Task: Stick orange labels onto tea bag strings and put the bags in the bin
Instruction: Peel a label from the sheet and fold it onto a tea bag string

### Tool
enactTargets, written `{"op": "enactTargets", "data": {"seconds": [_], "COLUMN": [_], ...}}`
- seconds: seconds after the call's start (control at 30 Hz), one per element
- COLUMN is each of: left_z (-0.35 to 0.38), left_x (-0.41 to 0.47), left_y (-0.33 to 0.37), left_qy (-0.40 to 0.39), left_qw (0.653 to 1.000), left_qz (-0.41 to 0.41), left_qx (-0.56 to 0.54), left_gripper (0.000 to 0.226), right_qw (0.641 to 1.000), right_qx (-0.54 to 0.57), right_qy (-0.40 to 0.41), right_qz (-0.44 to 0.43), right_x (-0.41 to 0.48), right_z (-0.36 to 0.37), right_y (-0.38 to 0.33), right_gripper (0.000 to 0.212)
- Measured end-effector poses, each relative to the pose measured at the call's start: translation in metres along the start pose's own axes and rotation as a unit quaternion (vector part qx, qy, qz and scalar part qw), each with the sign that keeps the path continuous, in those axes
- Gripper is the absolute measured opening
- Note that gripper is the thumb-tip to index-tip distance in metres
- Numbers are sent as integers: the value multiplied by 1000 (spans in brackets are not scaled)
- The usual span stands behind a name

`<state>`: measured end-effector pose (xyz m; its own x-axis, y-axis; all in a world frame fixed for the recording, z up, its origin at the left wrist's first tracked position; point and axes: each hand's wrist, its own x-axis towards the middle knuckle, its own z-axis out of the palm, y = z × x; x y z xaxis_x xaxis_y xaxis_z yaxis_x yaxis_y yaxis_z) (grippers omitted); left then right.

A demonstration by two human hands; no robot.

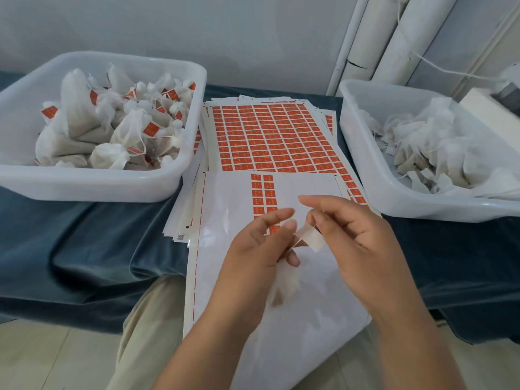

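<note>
Above the peeled sheet point(228, 198), both of your hands are at work.

- Left hand point(253, 249): fingers curled, holding one tea bag point(281, 289), which hangs below the palm over the sheet's middle.
- Right hand point(354, 243): thumb and forefinger pinch a label point(309, 239), pale back turned to you.
- String: too thin to trace for certain. It seems to run between your hands at the label's edge.

Step in hand, as judged: folding the label over the string. Hold the string taut with your left hand and lay it along the label's middle. Then press the halves square so no sticky edge shows, and let the bag hang away from the glue.

Around the sheet:
- On it, toward the far edge: a short double column of spare labels point(263, 192).
- Beyond it: a stack of full sheets point(270, 136), partly covered by it.
- Left of it: a white bin point(92, 184) of labelled bags point(123, 130), most likely where this bag goes.
- Right of it: a second bin point(394, 198) of plain bags point(422, 147).
- Under it: blue cloth point(98, 235), with your knee point(146, 333) at its near-left corner.

In the way: the left bin's near wall stands between your hands and the pile, so lift the bag over it. The sheet overhangs the cloth's near edge and may slide.
</note>
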<state>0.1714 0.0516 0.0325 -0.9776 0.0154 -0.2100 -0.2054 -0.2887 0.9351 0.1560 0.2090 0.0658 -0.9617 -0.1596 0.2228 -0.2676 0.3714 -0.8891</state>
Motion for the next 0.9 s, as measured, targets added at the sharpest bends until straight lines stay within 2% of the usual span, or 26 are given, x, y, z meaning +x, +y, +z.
{"op": "enactTargets", "data": {"seconds": [0.13,0.23,0.47,0.6,0.7,0.8,0.9], "left_z": [-7,-10,-17,-16,-17,-18,-13], "left_x": [2,5,9,7,6,3,2], "left_y": [2,1,1,-3,-2,0,1], "left_qy": [-90,-93,-92,-109,-96,-79,-8], "left_qw": [991,990,990,988,992,995,998], "left_qz": [-55,-65,-89,-83,-86,-57,-5], "left_qx": [-84,-85,-58,-66,-11,38,59], "left_gripper": [30,29,45,31,25,30,17], "right_qw": [1000,999,998,997,997,997,994], "right_qx": [22,16,16,14,12,35,105], "right_qy": [-18,-39,-49,-69,-75,-67,7], "right_qz": [-7,-13,-35,-34,-28,-20,17], "right_x": [1,2,4,6,5,3,4], "right_z": [1,0,-6,-4,-2,1,8], "right_y": [1,0,-2,-1,1,2,3], "right_gripper": [31,31,30,32,32,36,54]}}
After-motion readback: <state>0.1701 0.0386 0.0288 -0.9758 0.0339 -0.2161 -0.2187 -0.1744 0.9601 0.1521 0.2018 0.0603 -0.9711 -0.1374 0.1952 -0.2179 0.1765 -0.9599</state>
